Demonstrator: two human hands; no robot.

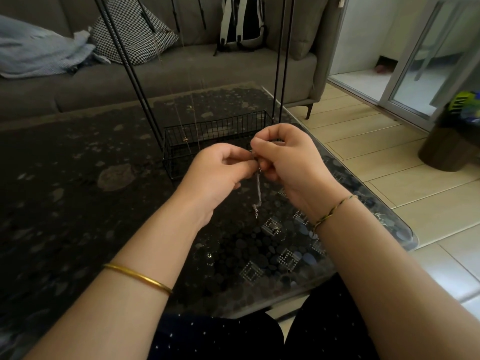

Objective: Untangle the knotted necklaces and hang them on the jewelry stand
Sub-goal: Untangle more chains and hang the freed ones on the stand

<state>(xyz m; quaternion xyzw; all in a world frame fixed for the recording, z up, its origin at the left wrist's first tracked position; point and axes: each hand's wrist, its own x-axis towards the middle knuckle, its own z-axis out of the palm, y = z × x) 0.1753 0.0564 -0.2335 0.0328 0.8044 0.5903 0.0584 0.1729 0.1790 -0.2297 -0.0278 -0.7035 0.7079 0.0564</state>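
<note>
Dark table [78, 178] before sofa [207, 71] | stand [215, 131]: near far right edge | left hand [218, 172]: pinches necklace [257, 188] top | right hand [283, 157]: pinches same spot | necklace: hangs between hands, above table, clasp low

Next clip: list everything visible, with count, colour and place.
necklace: one, silver, pinched between both hands, dangling above table
jewelry stand: one, black, on table behind hands
hanging chains: at least two, thin gold, on stand
table: one, dark pebble-patterned, foreground
sofa: one, grey, behind table
cushion: one, black-and-white, on sofa
backpack: one, grey-black, on sofa
cloth: one, pale blue, sofa's left
bangle: one, gold, left forearm
bracelet: one, braided, right wrist
hands: two, left hand and right hand, pinching necklace
</note>
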